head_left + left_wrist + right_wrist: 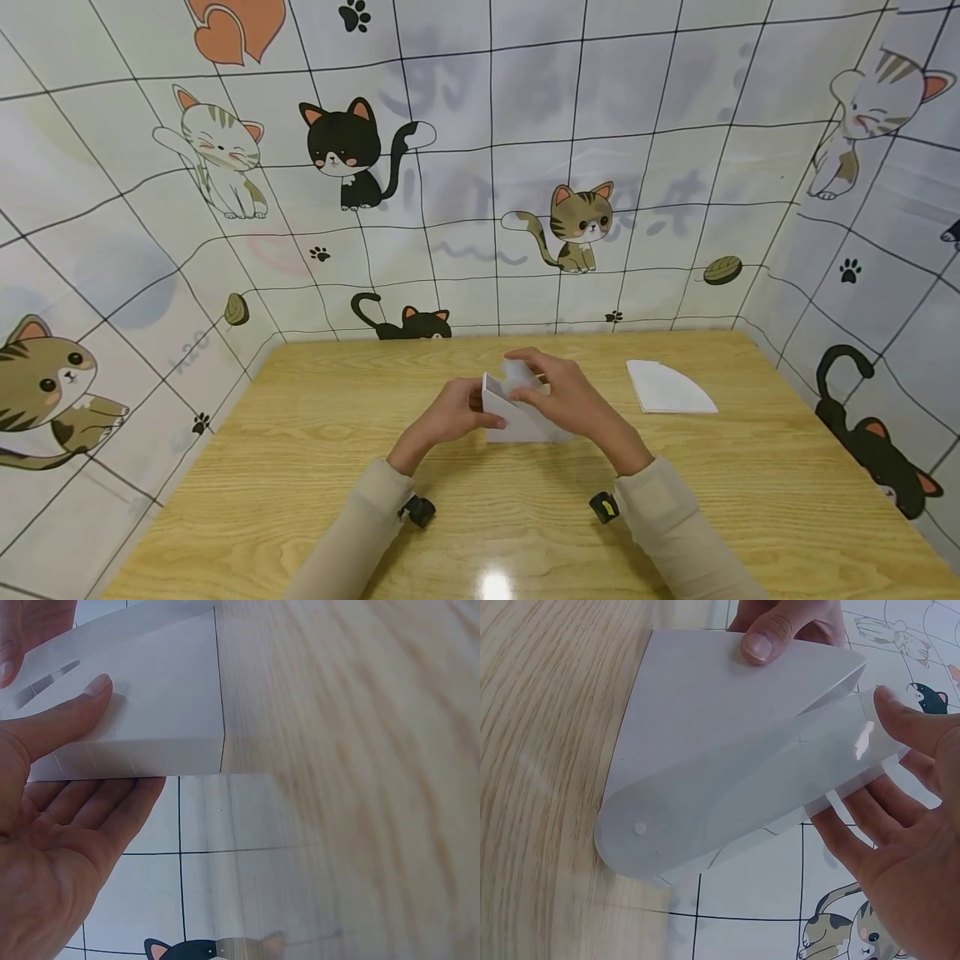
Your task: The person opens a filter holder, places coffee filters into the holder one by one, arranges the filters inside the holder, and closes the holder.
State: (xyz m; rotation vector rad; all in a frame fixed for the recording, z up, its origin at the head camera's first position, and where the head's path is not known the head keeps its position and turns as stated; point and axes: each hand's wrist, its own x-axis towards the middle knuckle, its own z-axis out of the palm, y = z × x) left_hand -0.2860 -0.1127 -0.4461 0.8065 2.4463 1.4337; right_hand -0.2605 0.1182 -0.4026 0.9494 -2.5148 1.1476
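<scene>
Backdrop wall (675, 175): pale sheeting with dark grid lines, printed cats, paw prints and a heart, rising behind and on both sides.
Tabletop (517, 517): light wood grain, with a bright glare spot at its near edge.
Sleeves (348, 537): beige, one on each forearm, reaching in from the near edge.
Right hand (566, 396): partly closed, thumb on one face of a translucent strip and fingers beneath it, pinching its upper end.
Left hand (457, 411): partly closed, gripping the white case by its left end, thumb flat on the near face and fingers behind.
White case (521, 427): between the two hands, its lower edge at the tabletop; it lies to the right of the left hand, and below and to the left of the right hand.
Paper-like white wedge (670, 388): flat on the wood with a curved side, beyond the right hand and apart from it.
Translucent strip (727, 787): slanting across the case, its rounded end over a lower corner.
Wrist devices (418, 511): small and black, one at each cuff.
White dot (640, 828): on the strip's rounded end.
</scene>
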